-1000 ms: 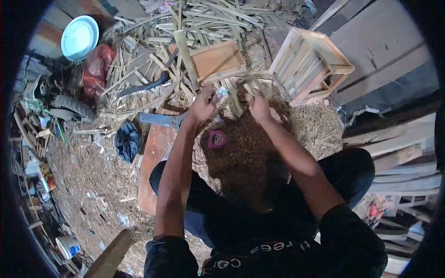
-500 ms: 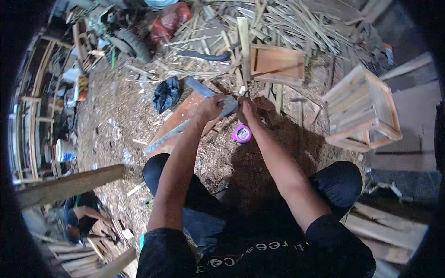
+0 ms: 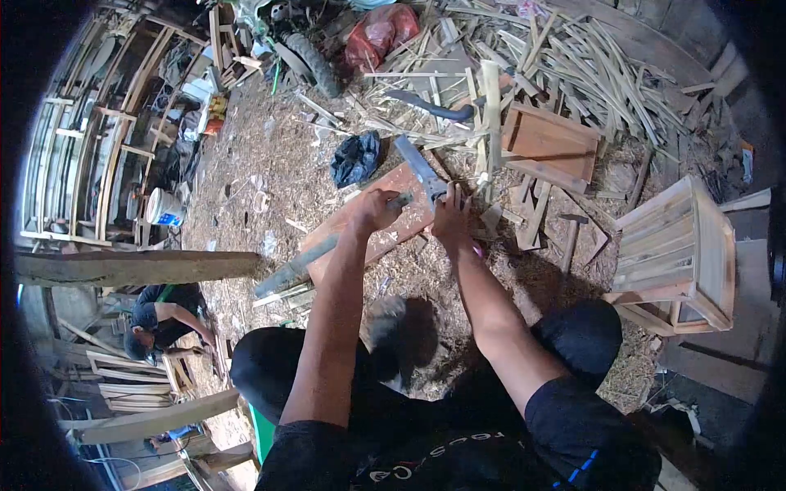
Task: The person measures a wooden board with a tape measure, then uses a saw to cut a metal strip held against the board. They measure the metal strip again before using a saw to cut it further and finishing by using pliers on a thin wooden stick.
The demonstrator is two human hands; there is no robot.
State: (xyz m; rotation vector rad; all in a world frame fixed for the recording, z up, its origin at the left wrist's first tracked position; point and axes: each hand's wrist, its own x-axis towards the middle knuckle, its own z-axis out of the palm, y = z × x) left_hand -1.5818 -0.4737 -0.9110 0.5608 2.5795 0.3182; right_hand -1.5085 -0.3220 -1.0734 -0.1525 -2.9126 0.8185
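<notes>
My left hand (image 3: 377,211) is closed around a long grey strip (image 3: 296,268), which runs slanting beneath my wrist across a reddish-brown board (image 3: 393,237) on the ground. The strip's short end pokes out past my fingers. My right hand (image 3: 450,217) grips the near end of a flat grey bar (image 3: 417,164); its exact kind I cannot make out. The bar points up and away over the board's far end, apart from the strip's tip. Behind my right forearm, a bit of the pink tape measure (image 3: 480,250) shows.
A hammer (image 3: 571,245) and a slatted wooden frame (image 3: 675,254) are on the right. Beyond lie a wooden tray-like box (image 3: 557,143), a black plastic bag (image 3: 354,159) and heaped wood strips (image 3: 606,90). At left, a beam (image 3: 139,268) crosses near another person (image 3: 168,319).
The view has swung, shifting the surroundings rightward. The bar was across the strip at my hands; now my right hand holds it clear of the strip's end. The tape measure has become mostly hidden.
</notes>
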